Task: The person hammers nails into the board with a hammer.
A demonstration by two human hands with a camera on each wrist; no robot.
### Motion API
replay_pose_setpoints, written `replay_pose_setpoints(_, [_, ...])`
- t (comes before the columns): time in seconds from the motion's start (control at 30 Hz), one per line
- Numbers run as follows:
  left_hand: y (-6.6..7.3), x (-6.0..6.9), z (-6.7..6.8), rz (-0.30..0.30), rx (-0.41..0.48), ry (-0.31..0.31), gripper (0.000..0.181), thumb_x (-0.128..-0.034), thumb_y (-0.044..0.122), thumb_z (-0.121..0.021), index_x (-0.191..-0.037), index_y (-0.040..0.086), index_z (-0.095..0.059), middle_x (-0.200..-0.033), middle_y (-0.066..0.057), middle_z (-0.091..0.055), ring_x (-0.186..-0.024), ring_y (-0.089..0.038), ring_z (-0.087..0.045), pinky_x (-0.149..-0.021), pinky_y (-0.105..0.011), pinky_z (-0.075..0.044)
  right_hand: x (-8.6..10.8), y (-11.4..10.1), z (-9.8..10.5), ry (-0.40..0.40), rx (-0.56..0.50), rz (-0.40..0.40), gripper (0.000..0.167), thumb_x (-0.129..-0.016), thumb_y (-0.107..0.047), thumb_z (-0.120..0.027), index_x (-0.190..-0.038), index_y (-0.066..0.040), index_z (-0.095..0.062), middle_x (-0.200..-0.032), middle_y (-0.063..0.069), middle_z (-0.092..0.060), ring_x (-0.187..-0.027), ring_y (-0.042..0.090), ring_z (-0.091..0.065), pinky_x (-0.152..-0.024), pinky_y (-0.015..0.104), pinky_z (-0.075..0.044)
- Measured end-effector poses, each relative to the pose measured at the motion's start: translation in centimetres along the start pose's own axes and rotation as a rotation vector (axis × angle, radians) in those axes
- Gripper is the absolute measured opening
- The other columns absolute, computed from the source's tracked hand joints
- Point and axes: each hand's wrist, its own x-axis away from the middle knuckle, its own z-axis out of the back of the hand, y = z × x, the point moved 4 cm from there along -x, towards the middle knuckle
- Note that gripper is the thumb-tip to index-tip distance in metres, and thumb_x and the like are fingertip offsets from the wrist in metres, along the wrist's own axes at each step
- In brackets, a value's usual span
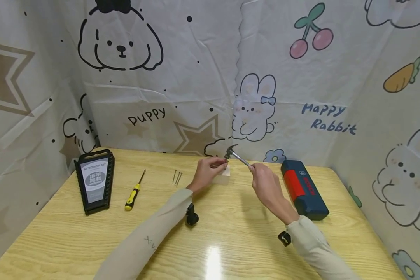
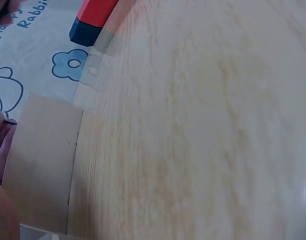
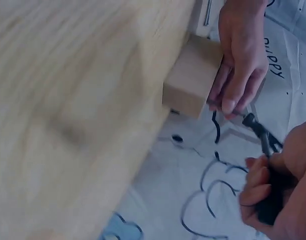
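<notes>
A pale wooden block (image 1: 224,178) (image 2: 43,165) (image 3: 195,70) lies near the table's back edge. My left hand (image 1: 208,171) (image 3: 242,60) is at its upper face, thumb and fingers pinching a thin nail (image 3: 236,113) that points at the block. My right hand (image 1: 268,188) (image 3: 272,195) grips the dark handle of a claw hammer (image 1: 240,158) (image 3: 263,140). The hammer's head is close to the nail's outer end; whether they touch, I cannot tell. Only the edge of my left hand (image 2: 2,210) shows in the left wrist view.
Several loose nails (image 1: 177,177) lie left of my left hand. Farther left are a yellow and black screwdriver (image 1: 133,196) and a black case (image 1: 95,181) with a pale label. On the right sits a blue and red case (image 1: 304,188). Printed cloth (image 1: 196,85) hangs behind the table.
</notes>
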Motion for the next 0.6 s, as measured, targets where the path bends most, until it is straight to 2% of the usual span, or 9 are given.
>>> replay_pose_setpoints(0.03, [-0.1, 0.0, 0.0, 0.002, -0.002, 0.002, 0.014, -0.0942, 0.002, -0.077, -0.107, -0.004, -0.079, -0.106, -0.019, -0.079, -0.094, -0.031, -0.078, -0.082, -0.027, -0.064, -0.1, -0.1, 0.2, 0.031, 0.000, 0.014, 0.019, -0.108, -0.011, -0.058, -0.101, 0.004, -0.067, -0.082, 0.014, -0.063, -0.067, 0.029, -0.059, -0.053, 0.043, -0.052])
replay_pose_setpoints(0.13, [-0.1, 0.0, 0.1, 0.008, 0.000, 0.002, 0.014, -0.0945, 0.003, -0.077, -0.107, -0.003, -0.079, -0.106, -0.017, -0.079, -0.094, -0.030, -0.078, -0.081, -0.027, -0.064, -0.5, -0.2, 1.3, 0.199, -0.039, 0.066, 0.015, -0.107, -0.008, -0.059, -0.101, 0.005, -0.064, -0.082, 0.016, -0.059, -0.070, 0.033, -0.057, -0.054, 0.045, -0.050])
replay_pose_setpoints(0.2, [0.0, 0.1, -0.1, 0.005, 0.007, 0.001, 0.014, -0.0945, 0.003, -0.077, -0.108, -0.003, -0.079, -0.106, -0.017, -0.079, -0.094, -0.031, -0.078, -0.081, -0.029, -0.065, -0.5, -0.1, 1.8, 0.247, -0.079, 0.073, 0.015, -0.108, -0.007, -0.056, -0.103, 0.006, -0.062, -0.083, 0.017, -0.056, -0.072, 0.033, -0.054, -0.057, 0.044, -0.048])
replay_pose_setpoints(0.23, [0.0, 0.1, -0.1, 0.001, 0.008, 0.002, 0.015, -0.0946, 0.003, -0.077, -0.108, -0.003, -0.079, -0.106, -0.018, -0.079, -0.094, -0.031, -0.078, -0.081, -0.030, -0.065, -0.5, 0.0, 1.8, 0.237, -0.077, 0.070, 0.015, -0.108, -0.007, -0.056, -0.103, 0.006, -0.061, -0.084, 0.017, -0.056, -0.073, 0.033, -0.054, -0.058, 0.045, -0.049])
replay_pose_setpoints(0.37, [0.0, 0.0, -0.4, -0.009, 0.019, -0.009, 0.017, -0.0952, 0.004, -0.076, -0.110, -0.004, -0.078, -0.108, -0.019, -0.079, -0.096, -0.033, -0.078, -0.083, -0.032, -0.065, 0.1, 0.6, 0.6, 0.050, 0.000, 0.020, 0.017, -0.108, -0.008, -0.057, -0.101, 0.004, -0.064, -0.082, 0.014, -0.061, -0.070, 0.029, -0.058, -0.056, 0.042, -0.052])
replay_pose_setpoints(0.43, [0.0, 0.0, -0.5, -0.013, 0.012, -0.010, 0.017, -0.0953, 0.003, -0.076, -0.110, -0.005, -0.078, -0.107, -0.019, -0.078, -0.096, -0.031, -0.078, -0.083, -0.030, -0.065, 0.4, 0.8, 0.3, -0.006, 0.032, 0.015, 0.017, -0.108, -0.009, -0.058, -0.101, 0.004, -0.066, -0.081, 0.013, -0.063, -0.068, 0.029, -0.059, -0.055, 0.042, -0.054])
replay_pose_setpoints(0.47, [0.0, 0.0, -0.5, -0.016, 0.006, -0.006, 0.016, -0.0949, 0.002, -0.076, -0.109, -0.005, -0.078, -0.107, -0.019, -0.079, -0.095, -0.030, -0.078, -0.083, -0.029, -0.064, 0.4, 0.8, 0.3, -0.008, 0.026, 0.011, 0.018, -0.108, -0.010, -0.057, -0.101, 0.004, -0.066, -0.081, 0.013, -0.064, -0.068, 0.029, -0.059, -0.054, 0.042, -0.053])
replay_pose_setpoints(0.6, [0.0, 0.1, -0.2, -0.039, -0.017, 0.023, 0.015, -0.0930, -0.002, -0.076, -0.107, -0.006, -0.078, -0.104, -0.019, -0.079, -0.091, -0.026, -0.078, -0.079, -0.026, -0.064, -0.1, 0.7, 1.3, 0.088, -0.039, 0.042, 0.019, -0.108, -0.013, -0.058, -0.105, 0.004, -0.067, -0.086, 0.016, -0.063, -0.072, 0.032, -0.059, -0.056, 0.044, -0.053])
